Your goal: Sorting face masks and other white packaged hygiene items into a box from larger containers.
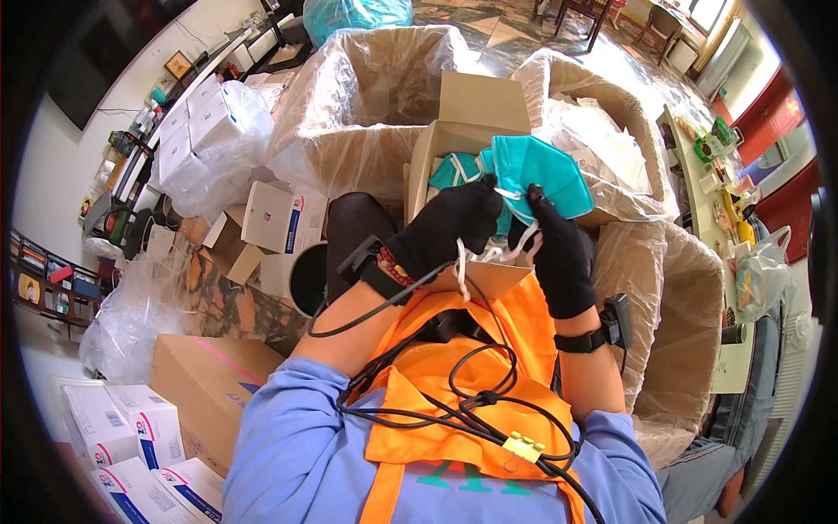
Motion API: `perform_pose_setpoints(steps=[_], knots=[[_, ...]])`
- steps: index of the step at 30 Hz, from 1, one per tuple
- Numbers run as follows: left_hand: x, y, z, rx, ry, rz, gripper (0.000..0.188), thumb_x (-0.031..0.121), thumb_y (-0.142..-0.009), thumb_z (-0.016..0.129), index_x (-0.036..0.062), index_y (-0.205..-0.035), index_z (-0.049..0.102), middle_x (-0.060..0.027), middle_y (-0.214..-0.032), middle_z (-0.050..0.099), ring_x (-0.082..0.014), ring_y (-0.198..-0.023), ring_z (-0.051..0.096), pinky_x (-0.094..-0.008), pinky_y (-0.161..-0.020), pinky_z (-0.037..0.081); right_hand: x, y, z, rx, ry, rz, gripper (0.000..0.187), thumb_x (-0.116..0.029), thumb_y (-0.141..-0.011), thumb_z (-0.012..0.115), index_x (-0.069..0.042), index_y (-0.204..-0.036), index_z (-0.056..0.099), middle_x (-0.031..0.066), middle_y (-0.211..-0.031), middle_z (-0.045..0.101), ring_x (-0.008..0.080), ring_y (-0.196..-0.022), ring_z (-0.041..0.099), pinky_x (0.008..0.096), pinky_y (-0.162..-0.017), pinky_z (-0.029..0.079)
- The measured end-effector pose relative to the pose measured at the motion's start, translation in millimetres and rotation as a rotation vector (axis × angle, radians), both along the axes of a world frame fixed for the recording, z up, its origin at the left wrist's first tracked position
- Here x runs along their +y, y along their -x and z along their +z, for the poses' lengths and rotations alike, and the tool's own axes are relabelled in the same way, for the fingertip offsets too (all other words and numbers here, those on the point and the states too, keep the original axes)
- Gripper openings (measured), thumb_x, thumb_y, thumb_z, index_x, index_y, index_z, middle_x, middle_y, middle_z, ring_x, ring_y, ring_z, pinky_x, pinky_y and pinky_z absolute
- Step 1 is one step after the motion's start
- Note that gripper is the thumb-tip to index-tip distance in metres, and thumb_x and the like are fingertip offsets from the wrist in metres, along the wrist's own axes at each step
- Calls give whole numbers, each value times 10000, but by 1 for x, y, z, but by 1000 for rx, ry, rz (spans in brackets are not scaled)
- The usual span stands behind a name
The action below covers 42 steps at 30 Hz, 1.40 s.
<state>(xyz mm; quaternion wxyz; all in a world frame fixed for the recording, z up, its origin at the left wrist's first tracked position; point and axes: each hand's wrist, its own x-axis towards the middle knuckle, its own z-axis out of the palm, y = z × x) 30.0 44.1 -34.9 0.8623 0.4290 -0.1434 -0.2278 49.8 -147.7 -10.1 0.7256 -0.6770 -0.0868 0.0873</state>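
Note:
A teal folded face mask [543, 175] with white elastic straps is held up in front of me over an open cardboard box [482, 103]. My left hand [456, 214], in a black glove, is closed at the mask's left edge and its straps. On the mask's lower edge my right hand [563, 258], gloved in black too, pinches with thumb and fingers. White straps [464, 266] dangle below both hands. Another teal mask [456, 169] shows inside the box, partly hidden behind my left hand.
Plastic-lined cartons stand ahead [349, 131], at right [650, 192] and nearer right [681, 349]. White boxes [144, 428] and a brown carton [209, 384] are at lower left. A black-lined bin [307, 278] stands by my left knee. Black cables [480, 400] cross my orange apron.

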Motion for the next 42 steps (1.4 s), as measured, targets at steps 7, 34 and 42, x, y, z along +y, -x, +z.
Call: perform_pose_setpoints(steps=[7, 34, 42], knots=[[7, 1, 21, 362, 451, 359, 245, 259, -986, 481, 164, -764, 526, 61, -607, 450, -40, -491, 417, -173, -457, 327, 24, 51, 36, -329, 290, -71, 94, -138, -890, 663, -73, -955, 681, 40, -830, 629, 142, -714, 605, 293, -584, 444], [-39, 14, -7, -355, -520, 848, 224, 257, -947, 608, 40, -999, 629, -144, -836, 666, -279, -765, 665, -357, -637, 487, -19, 15, 8, 445, -471, 316, 268, -262, -980, 520, -101, -771, 565, -43, -641, 458, 65, -591, 464, 207, -554, 392], [-64, 39, -11, -544, -864, 1035, 250, 181, -929, 643, 5, -1102, 600, -127, -1024, 653, -248, -905, 648, -357, -777, 505, -10, -13, -12, 307, -534, -1, 133, -206, -972, 562, -83, -1006, 597, -3, -811, 611, 103, -697, 575, 227, -623, 469]])
